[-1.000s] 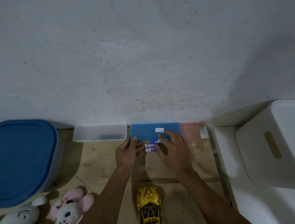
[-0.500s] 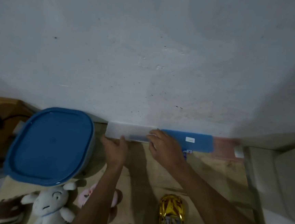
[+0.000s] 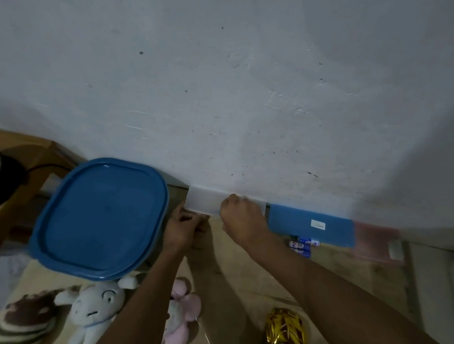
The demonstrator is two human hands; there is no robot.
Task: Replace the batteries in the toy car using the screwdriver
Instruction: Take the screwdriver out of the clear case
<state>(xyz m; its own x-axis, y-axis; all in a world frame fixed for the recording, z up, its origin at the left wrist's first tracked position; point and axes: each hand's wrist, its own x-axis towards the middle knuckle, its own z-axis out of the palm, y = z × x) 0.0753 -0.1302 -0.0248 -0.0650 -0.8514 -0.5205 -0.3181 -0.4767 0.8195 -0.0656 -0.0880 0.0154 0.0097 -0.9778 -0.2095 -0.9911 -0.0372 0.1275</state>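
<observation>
Toy car (image 3: 285, 338): long axis toward wall. Right hand (image 3: 241, 217) grip curled over white box (image 3: 204, 202); left hand (image 3: 182, 228) grip at its edge, hold unclear.

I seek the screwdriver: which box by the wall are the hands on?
The white translucent box, leftmost: left hand and right hand hold it. The blue box and pink box are untouched.

Toy car and batteries, both down on the floor (image 3: 348, 275).
Gold, shiny toy car (image 3: 286, 341) sits on its wheels, cut off by the bottom edge. At least 2 blue-and-white batteries (image 3: 302, 244) lie on their sides, touching, just before a blue box (image 3: 311, 226), well apart from the car.
</observation>
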